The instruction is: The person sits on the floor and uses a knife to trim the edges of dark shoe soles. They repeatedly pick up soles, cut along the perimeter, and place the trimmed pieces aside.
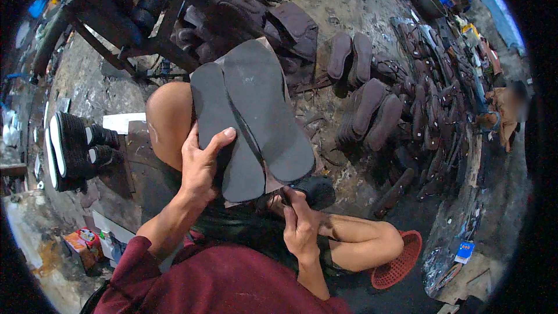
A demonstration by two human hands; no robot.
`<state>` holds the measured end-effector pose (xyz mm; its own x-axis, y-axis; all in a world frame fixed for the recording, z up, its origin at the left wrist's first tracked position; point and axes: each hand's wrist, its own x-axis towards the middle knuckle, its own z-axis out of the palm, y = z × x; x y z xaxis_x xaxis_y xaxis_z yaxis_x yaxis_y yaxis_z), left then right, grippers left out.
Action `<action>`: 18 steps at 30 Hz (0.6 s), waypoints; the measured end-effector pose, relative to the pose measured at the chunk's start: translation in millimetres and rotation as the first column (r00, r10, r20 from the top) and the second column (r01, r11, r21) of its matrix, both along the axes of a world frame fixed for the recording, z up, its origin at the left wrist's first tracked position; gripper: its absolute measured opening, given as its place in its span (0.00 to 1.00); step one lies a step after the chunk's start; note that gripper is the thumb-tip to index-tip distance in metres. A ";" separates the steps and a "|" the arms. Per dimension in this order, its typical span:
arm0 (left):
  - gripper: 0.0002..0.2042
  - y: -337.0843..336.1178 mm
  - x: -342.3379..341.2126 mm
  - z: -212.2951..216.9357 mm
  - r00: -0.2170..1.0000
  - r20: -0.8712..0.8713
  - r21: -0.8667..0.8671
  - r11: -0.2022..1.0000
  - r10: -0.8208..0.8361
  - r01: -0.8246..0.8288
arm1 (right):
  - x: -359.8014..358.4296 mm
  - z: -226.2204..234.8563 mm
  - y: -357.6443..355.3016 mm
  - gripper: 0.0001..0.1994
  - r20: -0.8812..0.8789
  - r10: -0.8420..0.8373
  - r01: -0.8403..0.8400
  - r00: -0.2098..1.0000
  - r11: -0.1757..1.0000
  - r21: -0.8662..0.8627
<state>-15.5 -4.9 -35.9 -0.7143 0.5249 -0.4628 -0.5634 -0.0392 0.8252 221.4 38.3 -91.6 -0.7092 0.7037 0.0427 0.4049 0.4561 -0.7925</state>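
Note:
Two grey shoe soles point(256, 99) lie side by side on a thin brown sheet point(275, 184), which shows between them and along their edges. My left hand point(200, 163) grips them from the left, its thumb pressed on the left sole and its fingers hidden underneath. At the lower edge of the sheet, between the sole ends, my right hand point(299, 224) is closed round a slim dark thing. Its kind is hidden by the fingers.
Brown soles point(372, 113) stand in stacks to the right, beside many dark sandals point(430, 93). Brown pieces point(290, 26) are heaped beyond my knees. A dark metal stand point(125, 26) rises at the far left. Black sandals point(72, 145) sit left; a red basket point(397, 261) lies near my right knee.

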 end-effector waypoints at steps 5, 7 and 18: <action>0.28 -7.4 -5.0 -4.6 1.000 -0.022 -0.069 0.998 -0.011 0.009 | -23.2 -6.6 18.0 0.12 0.085 0.067 -0.060 0.994 0.995 -0.084; 0.28 -11.0 -7.1 -7.1 0.999 -0.034 -0.081 0.996 -0.023 0.020 | -18.5 -16.3 25.6 0.10 0.159 0.101 -0.079 0.982 0.987 -0.138; 0.31 -19.8 -3.8 -4.1 0.997 0.018 -0.103 0.992 -0.072 0.073 | -57.0 -48.9 38.4 0.20 -0.094 0.039 -0.091 0.995 0.757 -0.648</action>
<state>-19.3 -24.7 -40.0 -0.6692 0.5236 -0.5272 -0.5733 0.0875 0.8146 164.4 76.7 -140.4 -0.7676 0.5326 -0.3566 0.3249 -0.1563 -0.9327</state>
